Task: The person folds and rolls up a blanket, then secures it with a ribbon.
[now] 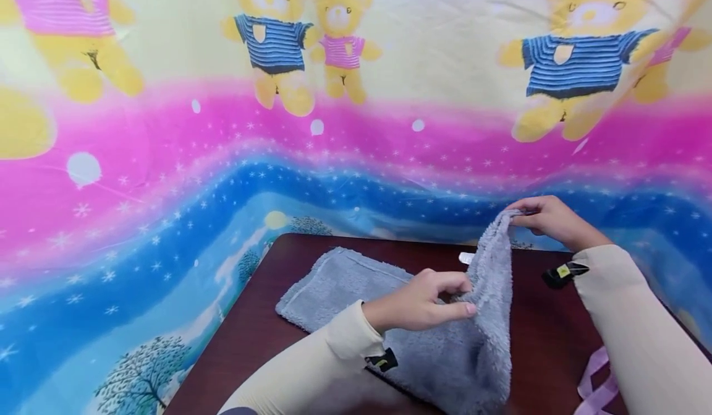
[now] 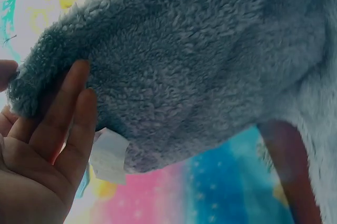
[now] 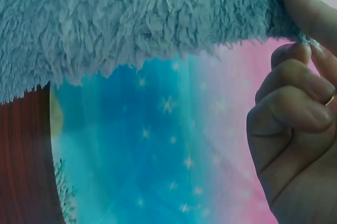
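A grey fluffy cloth (image 1: 339, 285) lies partly on the table, with its right part lifted up between both hands. My right hand (image 1: 547, 220) pinches the raised top corner between thumb and fingers, and in the right wrist view the other fingers (image 3: 292, 110) are curled below the edge. Lower and to the left, my left hand (image 1: 419, 303) holds the cloth's edge; the left wrist view has the fleecy edge between thumb and fingers (image 2: 73, 89). A small white tag (image 2: 109, 155) sticks out from the cloth beside those fingers.
The dark reddish-brown table (image 1: 545, 316) lies under the cloth. A pink ribbon (image 1: 597, 378) is at the right front, near the right forearm. Behind the table hangs a colourful sheet (image 1: 389, 143) printed with bears.
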Demonstrator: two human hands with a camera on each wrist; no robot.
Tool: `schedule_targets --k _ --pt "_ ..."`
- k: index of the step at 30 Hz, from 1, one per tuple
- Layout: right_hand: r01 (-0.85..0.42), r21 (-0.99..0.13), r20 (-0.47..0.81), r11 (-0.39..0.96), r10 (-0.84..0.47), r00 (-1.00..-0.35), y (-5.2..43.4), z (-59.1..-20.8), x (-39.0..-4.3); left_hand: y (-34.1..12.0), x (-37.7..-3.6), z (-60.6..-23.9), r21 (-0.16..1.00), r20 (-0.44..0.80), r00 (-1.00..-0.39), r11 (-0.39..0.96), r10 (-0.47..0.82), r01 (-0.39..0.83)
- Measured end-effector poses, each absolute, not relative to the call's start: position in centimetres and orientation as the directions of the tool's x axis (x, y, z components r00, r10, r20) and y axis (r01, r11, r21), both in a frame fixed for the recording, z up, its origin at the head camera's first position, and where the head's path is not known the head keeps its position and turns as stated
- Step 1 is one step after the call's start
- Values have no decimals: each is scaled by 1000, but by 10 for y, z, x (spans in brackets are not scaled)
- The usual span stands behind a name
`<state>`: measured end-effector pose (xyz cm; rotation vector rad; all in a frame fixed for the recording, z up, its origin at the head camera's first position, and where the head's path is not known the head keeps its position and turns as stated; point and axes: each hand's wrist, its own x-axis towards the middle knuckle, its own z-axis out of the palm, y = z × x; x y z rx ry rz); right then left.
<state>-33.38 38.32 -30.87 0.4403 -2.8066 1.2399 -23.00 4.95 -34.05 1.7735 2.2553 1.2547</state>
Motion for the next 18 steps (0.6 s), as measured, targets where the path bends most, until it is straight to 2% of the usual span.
schedule_targets --k 9,18 --pt "-307 -737 169 603 -274 -947 330 -296 -354 9 -241 -329 538 544 -367 21 755 842" --pt "-325 -834 174 445 -348 -921 286 -296 -368 -37 -250 -329 545 541 -477 143 693 826"
